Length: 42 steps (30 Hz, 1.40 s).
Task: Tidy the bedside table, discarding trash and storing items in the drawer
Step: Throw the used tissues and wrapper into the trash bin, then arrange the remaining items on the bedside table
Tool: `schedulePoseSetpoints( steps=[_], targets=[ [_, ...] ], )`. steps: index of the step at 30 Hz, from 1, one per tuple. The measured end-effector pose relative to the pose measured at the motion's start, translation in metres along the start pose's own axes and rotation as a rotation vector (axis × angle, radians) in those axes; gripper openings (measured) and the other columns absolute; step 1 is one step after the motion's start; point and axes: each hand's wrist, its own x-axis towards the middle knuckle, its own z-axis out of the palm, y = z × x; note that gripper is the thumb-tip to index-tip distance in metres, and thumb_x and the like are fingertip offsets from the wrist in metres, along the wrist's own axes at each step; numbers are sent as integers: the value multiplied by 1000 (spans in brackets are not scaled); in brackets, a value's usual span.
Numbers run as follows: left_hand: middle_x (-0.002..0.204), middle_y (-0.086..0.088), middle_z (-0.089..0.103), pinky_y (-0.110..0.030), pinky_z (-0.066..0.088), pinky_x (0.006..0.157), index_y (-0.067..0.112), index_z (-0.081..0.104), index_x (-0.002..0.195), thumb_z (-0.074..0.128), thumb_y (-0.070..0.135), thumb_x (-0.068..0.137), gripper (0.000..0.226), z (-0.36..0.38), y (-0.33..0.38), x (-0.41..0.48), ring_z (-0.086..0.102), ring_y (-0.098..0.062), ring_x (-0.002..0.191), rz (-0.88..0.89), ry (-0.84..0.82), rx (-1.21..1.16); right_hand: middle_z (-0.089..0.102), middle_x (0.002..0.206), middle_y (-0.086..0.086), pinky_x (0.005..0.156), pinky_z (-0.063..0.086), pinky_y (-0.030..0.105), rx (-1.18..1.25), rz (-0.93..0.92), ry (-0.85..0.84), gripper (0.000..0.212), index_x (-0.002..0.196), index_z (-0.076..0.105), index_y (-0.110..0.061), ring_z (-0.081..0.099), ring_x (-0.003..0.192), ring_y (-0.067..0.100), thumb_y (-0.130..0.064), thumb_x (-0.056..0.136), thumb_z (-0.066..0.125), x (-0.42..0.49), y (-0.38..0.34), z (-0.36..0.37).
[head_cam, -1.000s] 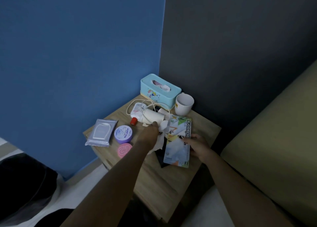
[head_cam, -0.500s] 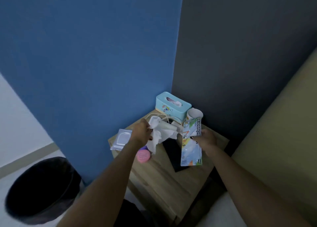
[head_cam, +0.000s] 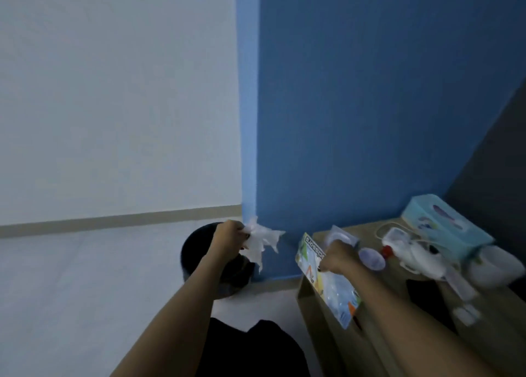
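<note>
Left hand (head_cam: 227, 238) closed on crumpled tissue (head_cam: 260, 241), directly above black bin (head_cam: 199, 258) (drop is straight down). Right hand (head_cam: 337, 258) grips printed packet (head_cam: 327, 282).

Trash bin (head_cam: 196, 251) half behind forearm.

A blue wall (head_cam: 370, 106) meets a pale wall (head_cam: 113, 91) with a beige skirting board (head_cam: 113, 220) above the light floor (head_cam: 71, 291).
</note>
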Motion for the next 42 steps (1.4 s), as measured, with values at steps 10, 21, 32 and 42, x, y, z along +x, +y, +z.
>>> schedulePoseSetpoints(
  steps=[10, 21, 32, 42],
  targets=[
    [78, -17, 69, -40, 59, 64, -2, 66, 81, 59, 11, 87, 16, -55, -128, 25, 69, -30, 65, -332, 308, -151, 68, 116, 14, 79, 54, 29, -22, -173, -240, 51, 113, 65, -3, 67, 104, 28, -31, 73, 80, 58, -160, 130],
    [68, -11, 56, -29, 37, 57, 3, 59, 78, 56, 9, 85, 10, 30, -257, 166, 49, -22, 66, -428, 169, -64, 68, 111, 17, 83, 56, 36, 4, -69, -277, 37, 111, 65, -1, 66, 100, 33, -23, 82, 69, 228, -221, 264],
    [151, -17, 37, -36, 35, 110, 10, 36, 146, 54, 30, 95, 58, 111, -337, 223, 38, -33, 137, -551, -333, 48, 58, 77, 8, 64, 53, 32, -63, -31, -447, 31, 99, 64, -4, 59, 69, 24, -28, 81, 72, 314, -210, 352],
    [127, -17, 59, -31, 43, 82, 11, 47, 131, 54, 33, 90, 47, 97, -300, 183, 58, -36, 111, -519, -236, -23, 64, 113, 17, 84, 55, 39, -114, -186, -338, 34, 110, 60, -7, 63, 101, 35, -31, 86, 64, 240, -195, 315]
  ],
)
